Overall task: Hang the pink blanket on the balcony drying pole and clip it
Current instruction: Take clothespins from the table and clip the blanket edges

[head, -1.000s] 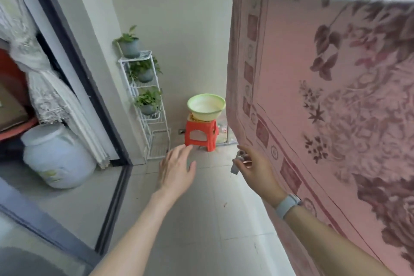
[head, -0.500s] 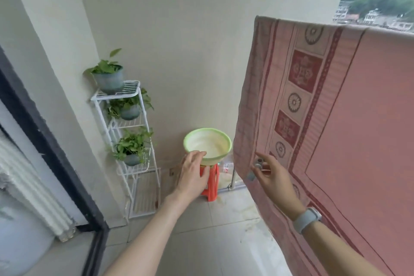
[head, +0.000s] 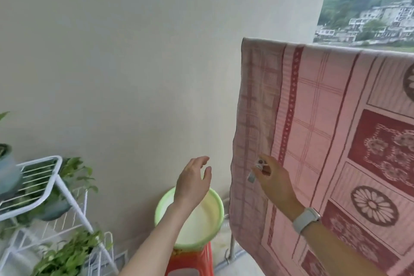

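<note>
- Blanket [head: 324,141]: pink, red-patterned border, draped over its top edge.
- Right hand [head: 272,178]: pinching a pale clip [head: 257,168] beside the blanket's edge.
- Left hand [head: 192,180]: fingers spread, empty.

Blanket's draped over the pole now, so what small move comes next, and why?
Probably raise the right hand with its clip to the pink blanket's top left corner and pinch it on: no clip shows along the top edge, and the left hand is empty.

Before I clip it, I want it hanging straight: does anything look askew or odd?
Nothing stands out. The pink blanket drapes flat from its top edge, and the right hand holds a clip beside its side edge.
</note>
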`<state>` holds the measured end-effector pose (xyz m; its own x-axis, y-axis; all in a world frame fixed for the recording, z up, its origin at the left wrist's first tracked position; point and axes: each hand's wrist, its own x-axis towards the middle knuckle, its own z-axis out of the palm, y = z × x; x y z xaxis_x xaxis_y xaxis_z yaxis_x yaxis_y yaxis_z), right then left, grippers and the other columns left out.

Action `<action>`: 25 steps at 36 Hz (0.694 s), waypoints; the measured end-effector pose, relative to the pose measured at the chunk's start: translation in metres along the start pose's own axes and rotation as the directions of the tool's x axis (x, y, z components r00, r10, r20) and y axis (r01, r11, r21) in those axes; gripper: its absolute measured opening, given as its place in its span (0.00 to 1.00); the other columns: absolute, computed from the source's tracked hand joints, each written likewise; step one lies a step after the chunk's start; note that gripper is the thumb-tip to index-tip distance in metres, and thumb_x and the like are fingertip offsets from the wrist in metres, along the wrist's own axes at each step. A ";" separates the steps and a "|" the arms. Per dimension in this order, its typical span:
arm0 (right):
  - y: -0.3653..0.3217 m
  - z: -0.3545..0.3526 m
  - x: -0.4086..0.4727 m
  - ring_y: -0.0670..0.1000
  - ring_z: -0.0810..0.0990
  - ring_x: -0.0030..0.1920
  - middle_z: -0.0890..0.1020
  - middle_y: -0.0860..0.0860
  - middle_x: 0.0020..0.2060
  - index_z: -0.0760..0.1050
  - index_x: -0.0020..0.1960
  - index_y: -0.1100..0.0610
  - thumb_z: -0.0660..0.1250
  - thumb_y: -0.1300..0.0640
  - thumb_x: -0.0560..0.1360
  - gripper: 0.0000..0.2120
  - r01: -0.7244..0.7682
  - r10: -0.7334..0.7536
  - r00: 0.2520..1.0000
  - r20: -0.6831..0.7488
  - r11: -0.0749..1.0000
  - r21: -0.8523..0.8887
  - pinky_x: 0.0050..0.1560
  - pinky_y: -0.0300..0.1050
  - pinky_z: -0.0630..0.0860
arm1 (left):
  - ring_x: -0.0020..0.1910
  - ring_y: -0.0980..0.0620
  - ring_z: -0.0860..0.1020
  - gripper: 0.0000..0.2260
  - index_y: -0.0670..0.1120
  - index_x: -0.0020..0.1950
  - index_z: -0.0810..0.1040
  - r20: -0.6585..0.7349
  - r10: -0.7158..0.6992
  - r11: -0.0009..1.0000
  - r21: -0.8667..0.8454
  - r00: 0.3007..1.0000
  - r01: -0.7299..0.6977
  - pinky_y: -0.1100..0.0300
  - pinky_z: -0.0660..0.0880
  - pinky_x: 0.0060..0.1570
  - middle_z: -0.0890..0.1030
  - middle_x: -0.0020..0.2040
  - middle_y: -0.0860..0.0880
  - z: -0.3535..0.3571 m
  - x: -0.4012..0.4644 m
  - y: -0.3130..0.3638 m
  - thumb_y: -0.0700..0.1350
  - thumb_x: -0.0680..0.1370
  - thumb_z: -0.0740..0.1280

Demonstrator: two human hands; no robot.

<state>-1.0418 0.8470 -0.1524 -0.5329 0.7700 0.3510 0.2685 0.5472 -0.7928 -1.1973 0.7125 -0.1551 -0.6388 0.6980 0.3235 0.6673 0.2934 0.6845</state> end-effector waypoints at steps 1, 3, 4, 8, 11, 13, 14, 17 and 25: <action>0.000 0.005 0.016 0.48 0.75 0.47 0.75 0.50 0.48 0.73 0.59 0.61 0.66 0.61 0.74 0.14 -0.011 0.011 1.000 -0.021 1.000 -0.004 0.52 0.39 0.72 | 0.55 0.55 0.75 0.12 0.46 0.61 0.75 0.009 0.010 0.999 -0.038 1.000 -0.009 0.64 0.68 0.55 0.78 0.56 0.51 0.003 0.019 -0.001 0.43 0.78 0.62; 0.002 0.013 0.044 0.48 0.75 0.45 0.74 0.50 0.47 0.74 0.58 0.61 0.65 0.63 0.75 0.12 -0.029 0.029 0.999 -0.043 1.000 0.009 0.52 0.42 0.75 | 0.50 0.58 0.76 0.11 0.46 0.59 0.76 0.041 0.022 0.993 -0.113 0.999 -0.017 0.65 0.70 0.53 0.79 0.54 0.52 0.013 0.057 -0.006 0.43 0.78 0.63; 0.004 0.017 0.056 0.48 0.75 0.45 0.74 0.49 0.46 0.74 0.58 0.59 0.64 0.63 0.75 0.12 -0.034 0.035 0.998 -0.048 0.999 0.023 0.52 0.42 0.75 | 0.48 0.59 0.76 0.10 0.46 0.58 0.77 0.057 0.025 0.990 -0.142 0.998 -0.017 0.66 0.70 0.52 0.80 0.53 0.52 0.019 0.075 -0.008 0.43 0.78 0.63; 0.013 0.030 0.100 0.46 0.76 0.49 0.74 0.45 0.46 0.72 0.56 0.49 0.64 0.63 0.75 0.13 -0.005 0.009 0.995 -0.095 0.999 0.037 0.52 0.32 0.73 | 0.45 0.59 0.77 0.09 0.46 0.56 0.78 0.121 0.075 0.976 -0.214 0.990 -0.048 0.64 0.73 0.51 0.81 0.53 0.50 0.047 0.151 -0.015 0.44 0.77 0.64; 0.019 0.037 0.130 0.43 0.75 0.47 0.75 0.48 0.45 0.73 0.55 0.52 0.64 0.64 0.74 0.12 0.022 -0.032 0.979 -0.200 0.998 -0.050 0.47 0.36 0.74 | 0.46 0.56 0.77 0.12 0.45 0.60 0.75 0.139 0.168 0.956 -0.264 0.976 -0.127 0.60 0.75 0.50 0.79 0.56 0.48 0.067 0.210 -0.012 0.45 0.77 0.65; 0.020 0.042 0.145 0.46 0.75 0.43 0.75 0.50 0.41 0.74 0.52 0.56 0.62 0.64 0.73 0.09 0.055 -0.086 0.961 -0.262 0.991 -0.124 0.43 0.41 0.74 | 0.51 0.53 0.76 0.19 0.43 0.65 0.71 0.158 0.237 0.937 -0.299 0.959 -0.182 0.55 0.76 0.52 0.75 0.60 0.47 0.078 0.243 -0.007 0.48 0.76 0.66; 0.019 0.045 0.149 0.48 0.75 0.42 0.75 0.51 0.40 0.74 0.53 0.57 0.61 0.64 0.73 0.10 0.051 -0.089 0.956 -0.279 0.989 -0.140 0.42 0.42 0.75 | 0.53 0.52 0.75 0.22 0.43 0.67 0.69 0.181 0.256 0.925 -0.332 0.950 -0.185 0.53 0.75 0.54 0.73 0.61 0.47 0.082 0.256 -0.003 0.49 0.76 0.66; 0.010 0.055 0.160 0.49 0.75 0.47 0.75 0.53 0.45 0.73 0.57 0.53 0.60 0.66 0.73 0.15 0.007 -0.059 0.947 -0.315 0.986 -0.165 0.48 0.37 0.73 | 0.54 0.54 0.74 0.26 0.44 0.68 0.68 0.243 0.304 0.874 -0.455 0.921 -0.168 0.54 0.74 0.56 0.73 0.59 0.50 0.092 0.284 0.003 0.52 0.74 0.68; -0.012 0.086 0.184 0.42 0.72 0.33 0.75 0.46 0.38 0.73 0.48 0.52 0.62 0.57 0.76 0.02 -0.149 0.018 0.832 -0.555 0.970 -0.193 0.35 0.30 0.65 | 0.44 0.57 0.79 0.10 0.45 0.51 0.79 0.149 0.542 0.638 -0.713 0.827 -0.290 0.69 0.73 0.46 0.81 0.45 0.52 0.105 0.283 -0.002 0.48 0.73 0.71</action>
<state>-1.2125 0.9540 -0.1208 0.0065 0.8324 0.5541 0.4947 0.4789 -0.7252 -1.3395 0.9783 -0.1334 -0.1100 0.8335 0.5414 0.3377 -0.4810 0.8091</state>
